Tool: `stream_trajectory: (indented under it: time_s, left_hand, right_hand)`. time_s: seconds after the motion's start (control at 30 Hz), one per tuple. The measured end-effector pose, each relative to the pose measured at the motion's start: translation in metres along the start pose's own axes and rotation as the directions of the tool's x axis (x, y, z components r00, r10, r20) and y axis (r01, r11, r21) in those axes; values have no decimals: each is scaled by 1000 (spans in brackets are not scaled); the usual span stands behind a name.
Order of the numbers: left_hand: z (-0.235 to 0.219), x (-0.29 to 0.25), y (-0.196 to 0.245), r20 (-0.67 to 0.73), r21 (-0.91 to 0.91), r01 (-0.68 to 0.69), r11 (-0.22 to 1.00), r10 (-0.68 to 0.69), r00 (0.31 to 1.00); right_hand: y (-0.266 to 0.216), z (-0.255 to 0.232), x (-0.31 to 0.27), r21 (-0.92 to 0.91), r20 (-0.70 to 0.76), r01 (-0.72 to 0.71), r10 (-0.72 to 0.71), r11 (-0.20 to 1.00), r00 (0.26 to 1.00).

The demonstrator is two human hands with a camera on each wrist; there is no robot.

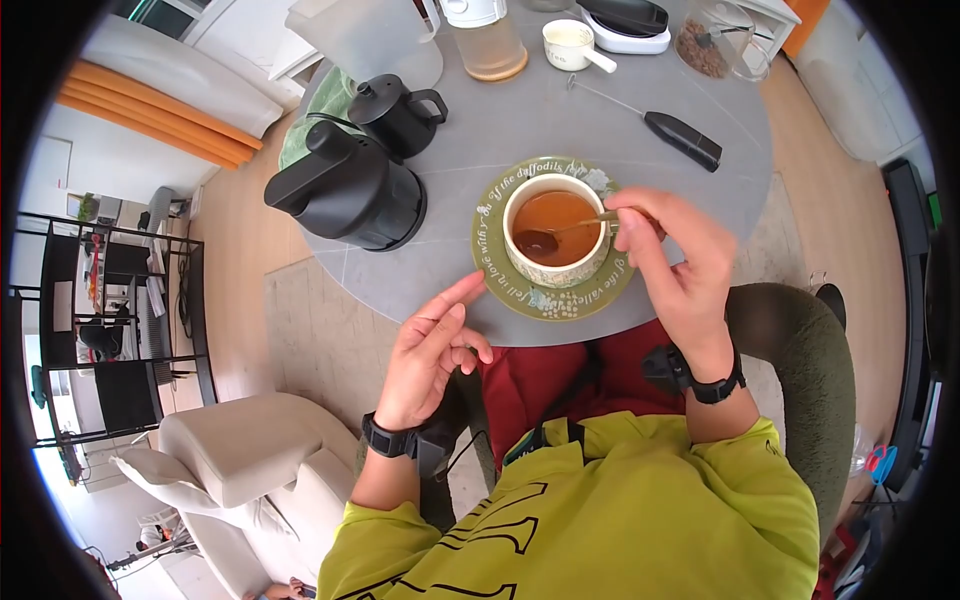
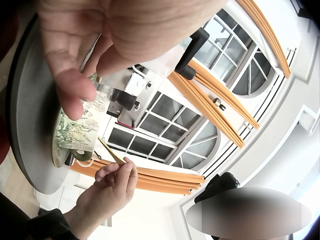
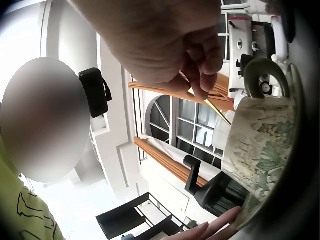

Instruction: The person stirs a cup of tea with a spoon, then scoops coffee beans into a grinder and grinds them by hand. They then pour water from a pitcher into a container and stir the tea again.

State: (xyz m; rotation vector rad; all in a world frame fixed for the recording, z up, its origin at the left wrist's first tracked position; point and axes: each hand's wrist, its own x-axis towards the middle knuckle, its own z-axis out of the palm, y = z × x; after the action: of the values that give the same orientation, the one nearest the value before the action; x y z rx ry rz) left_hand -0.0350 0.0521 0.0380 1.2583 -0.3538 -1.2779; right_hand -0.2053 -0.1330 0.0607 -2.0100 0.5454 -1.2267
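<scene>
On a green saucer [image 1: 562, 305] with white lettering stands a floral cup [image 3: 260, 145], part full of reddish-brown liquid [image 1: 550, 212]. My right hand [image 1: 685, 265] pinches the handle of a gold spoon [image 1: 588, 223] between thumb and fingers above the cup's right rim. The spoon slants down, its bowl in the liquid at the cup's left side. My left hand [image 1: 428, 355] is at the table edge, index finger stretched out with its tip right at the saucer's left rim, other fingers loosely bent. In the right wrist view the cup's green handle [image 3: 265, 75] shows.
A black kettle-like appliance [image 1: 350, 195] and black pot [image 1: 395, 115] stand left on the round grey table [image 1: 450, 190]. A handheld frother [image 1: 682, 140] lies at right. Behind are a lidded jug [image 1: 490, 50], a white handled cup [image 1: 568, 45] and a glass jar [image 1: 708, 45].
</scene>
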Motion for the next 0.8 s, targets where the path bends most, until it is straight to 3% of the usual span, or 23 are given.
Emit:
stream_trajectory:
  time_s: [0.17,0.33,0.53,0.67,0.73,0.8]
  left_hand:
    - [-3,0,0,28,-4,3,1000,-3,1000]
    - [-4,0,0,65,-18,3,1000,-2,998]
    - [1,-1,0,9,5,-4,1000,4,1000]
    - [2,-1,-1,10,5,-9,1000,9,1000]
    - [2,-1,-1,13,5,-9,1000,9,1000]
    - [2,-1,-2,5,6,-6,1000,6,1000]
  right_hand:
    - [3,0,2,20,5,31,-31,999,1000]
    - [2,-9,6,-221,8,149,-150,964,989]
    - [-1,-13,6,-203,-73,189,-208,961,976]
    - [-5,-15,3,-143,-33,132,-138,981,990]
    - [-4,-10,-1,-78,28,30,-28,996,999]
    - [-2,-3,-3,-40,19,31,-30,999,999]
